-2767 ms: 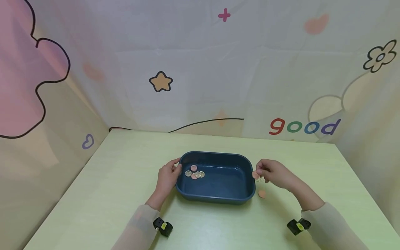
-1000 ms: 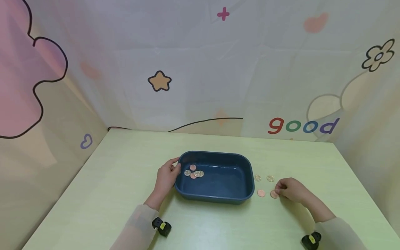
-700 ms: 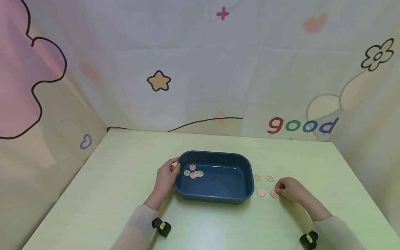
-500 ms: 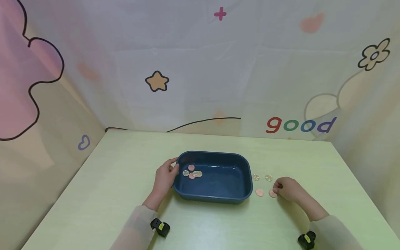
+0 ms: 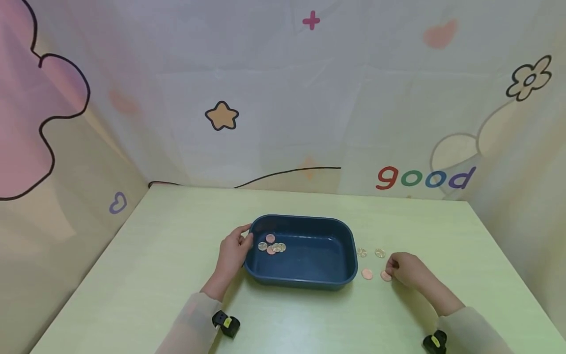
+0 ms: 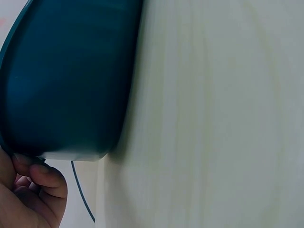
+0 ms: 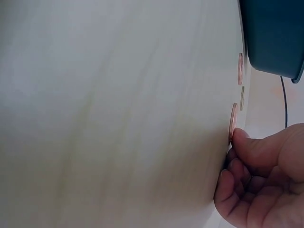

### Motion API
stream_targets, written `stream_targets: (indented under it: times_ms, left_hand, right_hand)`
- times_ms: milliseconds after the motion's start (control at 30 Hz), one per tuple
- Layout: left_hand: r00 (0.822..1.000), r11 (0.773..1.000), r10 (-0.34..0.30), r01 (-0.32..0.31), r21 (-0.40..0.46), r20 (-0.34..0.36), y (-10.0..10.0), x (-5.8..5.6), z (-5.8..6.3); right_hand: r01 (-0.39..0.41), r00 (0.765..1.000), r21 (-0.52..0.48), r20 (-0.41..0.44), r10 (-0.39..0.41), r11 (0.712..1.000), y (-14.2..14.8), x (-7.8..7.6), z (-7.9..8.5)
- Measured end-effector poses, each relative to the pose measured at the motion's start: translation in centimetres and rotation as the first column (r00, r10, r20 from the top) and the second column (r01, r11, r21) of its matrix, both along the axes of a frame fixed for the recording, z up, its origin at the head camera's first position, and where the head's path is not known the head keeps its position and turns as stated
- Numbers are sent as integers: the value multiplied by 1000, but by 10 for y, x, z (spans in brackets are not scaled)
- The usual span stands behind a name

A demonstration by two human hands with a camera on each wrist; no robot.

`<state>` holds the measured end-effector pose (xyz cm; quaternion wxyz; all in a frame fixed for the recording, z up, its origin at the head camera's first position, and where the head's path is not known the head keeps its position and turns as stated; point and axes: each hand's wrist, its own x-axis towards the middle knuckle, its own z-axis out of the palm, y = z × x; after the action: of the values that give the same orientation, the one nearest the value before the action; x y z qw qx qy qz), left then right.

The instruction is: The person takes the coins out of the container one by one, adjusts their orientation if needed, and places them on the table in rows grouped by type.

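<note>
- A round coppery metal coin [image 5: 385,276], toward the table's [image 5: 132,295] right edge, is pinched by the right hand [image 5: 408,269].
- It is judged light, stiff, slippery; best rim-held.
- Oblong blue plastic tray [image 5: 305,283] is gripped by the left hand [image 5: 232,251].

a printed cloth [image 5: 283,88] hangs behind the pale tabletop [image 5: 132,275], bearing an orange star [image 5: 222,116], a pink cross [image 5: 311,20], an outlined flower [image 5: 529,78] and, lower, the word "good" [image 5: 426,179].
</note>
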<state>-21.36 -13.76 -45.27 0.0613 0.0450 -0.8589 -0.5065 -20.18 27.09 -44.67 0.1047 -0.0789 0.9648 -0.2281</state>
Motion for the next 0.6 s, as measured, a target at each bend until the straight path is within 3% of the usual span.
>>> stream_targets:
  times_ms: [333,600]
  left_hand:
    - [1000,1000,6,-6,6,2,-1,0,1]
    - [1000,1000,1,-1,10,9,-1,0,0]
  right_hand:
    - [-20,1000,-2,-3,20,1000,2,-2,-1]
    - [-22,994,-135,99,36,991,10,-4,7]
